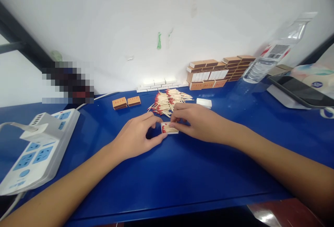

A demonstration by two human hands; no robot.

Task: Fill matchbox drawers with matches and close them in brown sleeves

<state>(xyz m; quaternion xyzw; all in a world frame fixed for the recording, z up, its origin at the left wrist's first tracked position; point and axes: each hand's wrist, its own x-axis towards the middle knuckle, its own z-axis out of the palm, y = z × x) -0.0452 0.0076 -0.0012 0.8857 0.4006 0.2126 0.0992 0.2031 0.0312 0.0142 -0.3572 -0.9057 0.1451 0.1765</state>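
Note:
A small white matchbox tray (174,132) with red-tipped matches in it lies on the blue table (167,181). My left hand (141,132) grips the tray's left end between thumb and index finger. Over the tray's right part, the fingers of my right hand (194,120) are pinched together at the matches; whether a match is between them is too small to tell. Just behind the hands is a loose pile of red-headed matches (168,101). A white tray (204,103) rests behind my right hand. Two orange matchboxes (119,103) stand to the left of the pile.
Along the wall are stacked white trays (159,84) and stacked matchboxes (208,74). A plastic bottle (279,51) and a phone (300,91) on a white box are at the right. At the left lies a power strip (56,150) with a plugged-in charger and cables.

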